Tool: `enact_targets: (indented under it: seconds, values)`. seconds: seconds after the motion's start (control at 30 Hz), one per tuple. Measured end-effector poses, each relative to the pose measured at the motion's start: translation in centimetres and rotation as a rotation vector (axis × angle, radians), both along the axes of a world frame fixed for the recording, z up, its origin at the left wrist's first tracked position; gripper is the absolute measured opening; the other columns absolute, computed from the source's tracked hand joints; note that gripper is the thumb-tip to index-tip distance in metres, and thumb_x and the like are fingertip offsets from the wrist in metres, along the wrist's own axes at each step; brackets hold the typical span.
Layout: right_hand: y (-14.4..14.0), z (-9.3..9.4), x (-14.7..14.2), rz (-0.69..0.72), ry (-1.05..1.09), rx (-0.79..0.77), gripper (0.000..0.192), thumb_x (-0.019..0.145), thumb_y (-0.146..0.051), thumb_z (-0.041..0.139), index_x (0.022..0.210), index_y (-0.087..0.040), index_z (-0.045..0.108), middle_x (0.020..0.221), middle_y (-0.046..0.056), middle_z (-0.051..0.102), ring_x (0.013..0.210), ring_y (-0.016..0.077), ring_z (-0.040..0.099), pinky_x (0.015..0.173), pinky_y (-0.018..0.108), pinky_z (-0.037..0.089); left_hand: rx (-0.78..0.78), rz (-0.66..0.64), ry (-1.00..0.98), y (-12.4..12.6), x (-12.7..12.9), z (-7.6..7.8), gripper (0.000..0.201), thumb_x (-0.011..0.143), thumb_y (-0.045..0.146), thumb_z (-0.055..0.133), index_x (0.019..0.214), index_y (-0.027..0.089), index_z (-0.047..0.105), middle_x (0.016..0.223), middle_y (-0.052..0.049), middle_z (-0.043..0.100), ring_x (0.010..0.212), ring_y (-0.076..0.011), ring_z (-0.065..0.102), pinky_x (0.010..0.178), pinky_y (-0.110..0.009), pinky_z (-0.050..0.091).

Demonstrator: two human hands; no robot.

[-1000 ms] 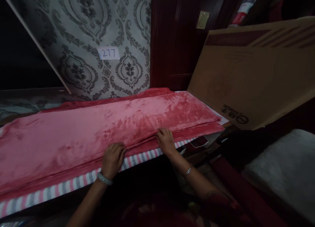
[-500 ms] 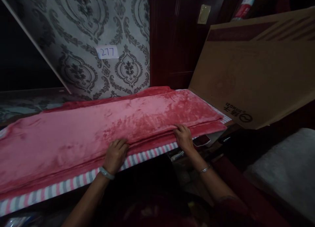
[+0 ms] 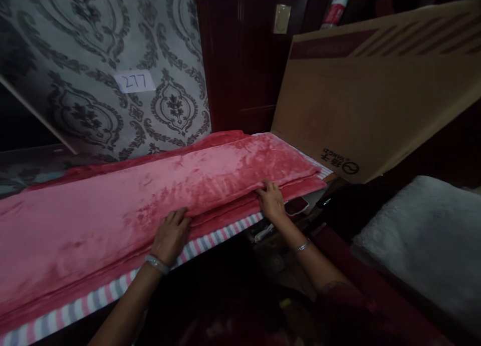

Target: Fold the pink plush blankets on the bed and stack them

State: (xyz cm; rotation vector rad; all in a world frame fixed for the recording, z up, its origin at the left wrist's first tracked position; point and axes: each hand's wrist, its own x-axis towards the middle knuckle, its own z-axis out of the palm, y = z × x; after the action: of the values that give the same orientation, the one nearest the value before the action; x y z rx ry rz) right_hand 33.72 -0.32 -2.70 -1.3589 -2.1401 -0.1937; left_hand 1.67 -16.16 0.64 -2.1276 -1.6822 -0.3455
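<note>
A pink-red plush blanket (image 3: 124, 211), folded into a long strip of layers, lies across a striped cloth (image 3: 93, 298) in white, grey and pink. My left hand (image 3: 171, 238), with a bracelet at the wrist, grips the front edge of the blanket's upper layer near the middle. Farther right, my right hand (image 3: 271, 202) pinches the same edge. Between the hands that edge stands slightly raised, with a dark gap above the lower layer. My fingertips are partly hidden in the fabric.
At the right, a large cardboard panel (image 3: 361, 95) leans beyond the blanket's end. A phone (image 3: 296, 206) lies beside my right hand. Patterned wallpaper (image 3: 90, 105) and a dark red door (image 3: 240, 60) rise behind. A grey covered surface (image 3: 424, 241) is at lower right.
The view has turned to the right, so the scene sits farther left. Both hands keep hold of the blanket's front edge, which is lifted slightly more between them.
</note>
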Motion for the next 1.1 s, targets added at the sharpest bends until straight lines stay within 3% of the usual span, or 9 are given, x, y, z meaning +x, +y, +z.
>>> enact_targets:
  seconds: [0.17,0.3,0.47,0.6,0.73,0.8,0.9,1.0,1.1]
  values:
    - [0.8,-1.1,1.3,0.045,0.114,0.089,0.028,0.093,-0.017,0.049,0.091,-0.021,0.076,0.111,0.012,0.064,0.099,0.0255,0.054,0.081,0.037,0.048,0.072,-0.06,-0.07,-0.2,0.1,-0.6,0.026,0.093,0.018,0.046,0.09,0.021,0.072,0.112,-0.012,0.072,0.096,-0.0273,0.062,0.079,-0.042,0.051]
    - [0.3,-2.0,2.5,0.096,0.18,0.136,0.025,0.092,-0.017,0.051,0.087,-0.021,0.076,0.104,0.01,0.065,0.094,0.0235,0.055,0.078,0.035,0.049,0.082,-0.092,-0.076,-0.7,-0.1,-0.8,0.025,0.093,0.018,0.046,0.09,0.021,0.071,0.109,-0.011,0.073,0.094,-0.0269,0.063,0.079,-0.042,0.052]
    - [-0.2,-0.6,3.2,0.176,0.252,0.115,0.02,0.092,-0.022,0.055,0.087,-0.02,0.074,0.105,0.012,0.064,0.099,0.0242,0.058,0.084,0.037,0.051,0.006,-0.205,-0.144,-0.7,-0.2,1.1,0.025,0.095,0.027,0.048,0.083,0.023,0.07,0.097,-0.007,0.074,0.087,-0.0232,0.065,0.077,-0.038,0.052]
    - [1.4,2.7,1.2,0.118,0.282,0.099,0.03,0.098,-0.03,0.048,0.11,-0.017,0.073,0.114,0.014,0.066,0.11,0.0253,0.058,0.097,0.041,0.048,-0.009,-0.291,-0.277,2.8,0.6,3.9,0.033,0.1,0.035,0.041,0.091,0.022,0.07,0.09,-0.005,0.075,0.083,-0.0198,0.068,0.078,-0.034,0.054]
    - [3.9,5.2,-1.5,-0.062,0.157,-0.049,0.054,0.098,-0.039,0.049,0.147,-0.017,0.048,0.149,0.017,0.047,0.139,0.0319,0.039,0.114,0.053,0.031,0.005,-0.204,-0.24,9.2,3.6,5.5,0.042,0.097,0.04,0.044,0.126,0.019,0.065,0.134,-0.014,0.065,0.123,-0.0292,0.06,0.101,-0.047,0.049]
    - [4.6,4.8,-1.8,-0.167,0.071,-0.176,0.061,0.098,-0.047,0.05,0.152,-0.021,0.041,0.157,0.017,0.037,0.145,0.0363,0.031,0.113,0.06,0.025,-0.062,-0.11,-0.18,11.7,5.4,4.9,0.052,0.093,0.044,0.05,0.139,0.021,0.057,0.15,-0.016,0.05,0.138,-0.0364,0.046,0.107,-0.058,0.041]
    - [4.5,3.0,-1.3,-0.23,-0.036,-0.322,0.062,0.097,-0.054,0.048,0.151,-0.023,0.044,0.159,0.019,0.034,0.146,0.0379,0.029,0.113,0.062,0.022,-0.222,0.033,-0.124,13.3,6.9,2.8,0.059,0.09,0.048,0.055,0.145,0.026,0.052,0.155,-0.016,0.043,0.143,-0.0425,0.036,0.107,-0.07,0.033]
    - [4.5,2.0,-0.8,-0.232,-0.071,-0.347,0.061,0.098,-0.057,0.045,0.15,-0.025,0.045,0.159,0.017,0.033,0.146,0.0354,0.03,0.114,0.059,0.02,-0.313,0.098,-0.1,13.3,7.0,0.8,0.059,0.093,0.047,0.05,0.149,0.026,0.047,0.158,-0.014,0.037,0.146,-0.0424,0.031,0.11,-0.071,0.027]
    - [5.7,3.2,-0.2,-0.249,-0.032,-0.36,0.058,0.1,-0.055,0.04,0.149,-0.025,0.046,0.156,0.015,0.04,0.144,0.0316,0.034,0.115,0.053,0.023,-0.358,0.136,-0.062,13.2,6.8,0.3,0.062,0.095,0.046,0.046,0.153,0.025,0.04,0.162,-0.012,0.03,0.149,-0.0404,0.024,0.114,-0.07,0.021]
